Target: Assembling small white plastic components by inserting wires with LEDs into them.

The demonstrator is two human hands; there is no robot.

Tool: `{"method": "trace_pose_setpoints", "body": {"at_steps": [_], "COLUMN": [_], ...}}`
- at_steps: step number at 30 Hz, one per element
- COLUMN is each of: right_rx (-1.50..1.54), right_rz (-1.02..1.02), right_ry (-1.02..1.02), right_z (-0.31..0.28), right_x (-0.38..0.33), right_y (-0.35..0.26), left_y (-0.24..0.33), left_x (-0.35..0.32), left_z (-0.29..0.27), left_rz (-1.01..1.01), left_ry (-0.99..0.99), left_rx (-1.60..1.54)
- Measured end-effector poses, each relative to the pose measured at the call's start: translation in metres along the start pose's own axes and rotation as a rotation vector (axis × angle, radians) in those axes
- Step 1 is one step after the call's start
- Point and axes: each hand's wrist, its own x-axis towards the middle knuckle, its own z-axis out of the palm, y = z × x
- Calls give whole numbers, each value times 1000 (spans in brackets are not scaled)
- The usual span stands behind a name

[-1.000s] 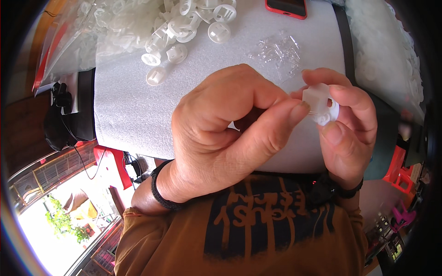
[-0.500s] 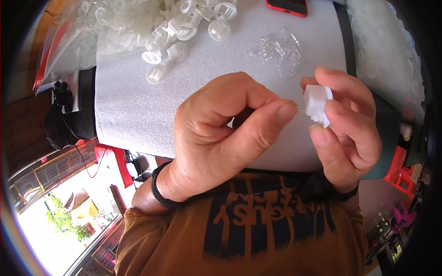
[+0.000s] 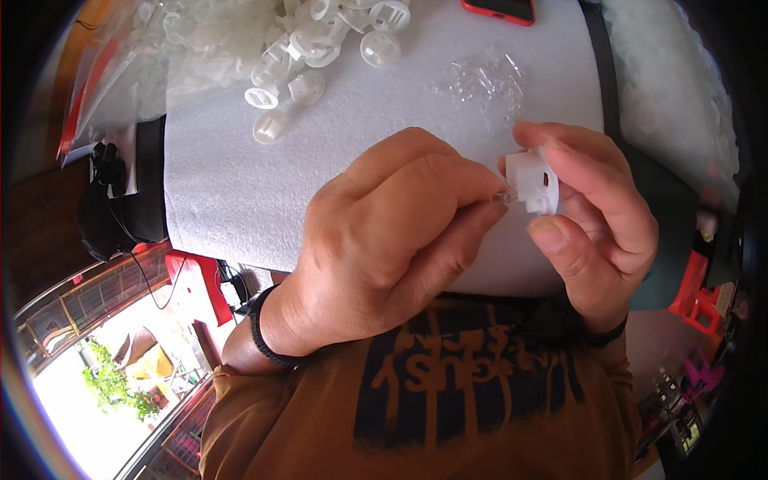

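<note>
My right hand (image 3: 596, 224) grips a small white plastic cap (image 3: 534, 182) between thumb and fingers, held just above the near edge of the white foam sheet (image 3: 240, 192). My left hand (image 3: 392, 240) pinches a tiny clear plastic piece (image 3: 504, 194) at its fingertips and presses it against the cap's side. A pile of similar white caps (image 3: 312, 48) lies at the far side of the sheet. A small heap of clear pieces (image 3: 484, 80) rests to the right of that pile.
A red phone (image 3: 500, 8) lies at the top edge. A clear plastic bag of parts (image 3: 120, 72) sits at the far left. A black cable bundle (image 3: 108, 200) hangs at the left. Red plastic stools (image 3: 192, 280) stand below.
My right hand has turned the white cap and lifted it slightly, showing its slotted side. My left fingertips have closed in on the cap with the clear piece.
</note>
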Motion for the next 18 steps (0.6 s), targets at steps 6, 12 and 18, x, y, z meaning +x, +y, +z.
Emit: {"method": "trace_pose_setpoints", "body": {"at_steps": [6, 12, 18], "right_rx": [1, 42, 87], "right_rz": [-15, -7, 3], "right_ry": [-98, -163, -110], "right_z": [-8, -8, -4], "right_x": [1, 1, -2], "right_y": [0, -1, 0], "left_y": [6, 14, 8], "left_x": [-2, 1, 3], "left_z": [-7, -13, -11], "left_rz": [123, 154, 221], "left_ry": [-53, -179, -228], "left_rx": [246, 300, 368]}}
